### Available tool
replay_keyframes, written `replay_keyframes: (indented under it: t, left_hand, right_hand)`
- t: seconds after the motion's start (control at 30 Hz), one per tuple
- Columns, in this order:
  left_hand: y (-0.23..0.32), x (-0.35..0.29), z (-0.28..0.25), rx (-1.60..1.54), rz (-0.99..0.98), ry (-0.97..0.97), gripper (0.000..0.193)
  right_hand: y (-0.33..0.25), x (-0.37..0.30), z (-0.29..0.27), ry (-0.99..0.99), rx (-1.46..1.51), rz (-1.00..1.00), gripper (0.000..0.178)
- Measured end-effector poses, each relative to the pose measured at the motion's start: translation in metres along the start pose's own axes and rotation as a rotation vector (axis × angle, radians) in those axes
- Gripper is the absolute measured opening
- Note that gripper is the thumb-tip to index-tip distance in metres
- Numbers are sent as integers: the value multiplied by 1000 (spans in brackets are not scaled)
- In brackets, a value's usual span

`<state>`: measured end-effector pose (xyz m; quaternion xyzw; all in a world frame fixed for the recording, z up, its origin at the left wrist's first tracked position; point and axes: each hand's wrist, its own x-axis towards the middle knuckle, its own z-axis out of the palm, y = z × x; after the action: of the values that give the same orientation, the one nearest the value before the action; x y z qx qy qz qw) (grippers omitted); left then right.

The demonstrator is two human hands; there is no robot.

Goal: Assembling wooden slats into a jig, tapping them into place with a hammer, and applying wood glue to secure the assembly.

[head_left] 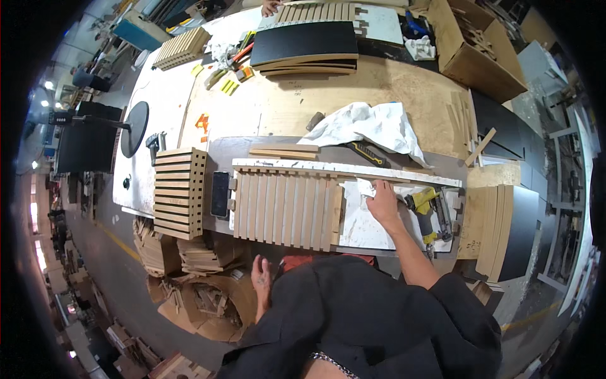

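My right hand (pixel 383 205) is closed on a crumpled white rag (pixel 364 187), just right of a slatted wooden panel (pixel 284 207). The panel's parallel strips lie side by side against a long white-painted rail (pixel 303 165) along its far side. Below the table's front edge, left of my body, hangs my left hand (pixel 261 278) with its fingers loosely stretched and nothing in it. A yellow and grey nail gun (pixel 427 215) lies on the white board (pixel 360 224) to the right of my right hand.
A phone (pixel 220 194) and a stack of slatted panels (pixel 180 192) stand left. White cloth (pixel 369 126) and a black-yellow tool (pixel 367 154) lie behind the rail. Black boards (pixel 305 44) are stacked farther back. Cardboard boxes (pixel 483 47) hold wood pieces. Another person's hand (pixel 271 7) shows at the far edge.
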<state>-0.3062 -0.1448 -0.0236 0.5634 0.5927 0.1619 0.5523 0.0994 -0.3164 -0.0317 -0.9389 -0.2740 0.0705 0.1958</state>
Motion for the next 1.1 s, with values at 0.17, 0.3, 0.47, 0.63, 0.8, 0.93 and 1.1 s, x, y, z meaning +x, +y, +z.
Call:
replay_keyframes:
  t: [0.17,0.3,0.47,0.63,0.8,0.93,1.1]
  left_hand:
    - [83,66,-8,180,164,-386,49]
    - [159,88,-17,132,400,-660,47]
    - [198,129,-31,197,721,-840,40]
    - [276,81,-104,117,909,-922,24]
    - [303,52,-169,-223,1061,-908,17]
    - [317,46,-213,-291,1142,-862,26]
    - [319,42,-250,-258,1183,-773,29]
  right_hand:
    - [-36,-26,-88,-230,923,180,35]
    - [-123,-59,-147,-86,1605,121,48]
    - [-245,-97,-95,373,2006,191,59]
    - [-364,-133,-94,477,2115,318,31]
    - [-443,-158,-119,541,1848,1,20]
    - [-486,-171,-130,574,1684,-137,22]
    - [-509,-179,-130,520,1468,-231,22]
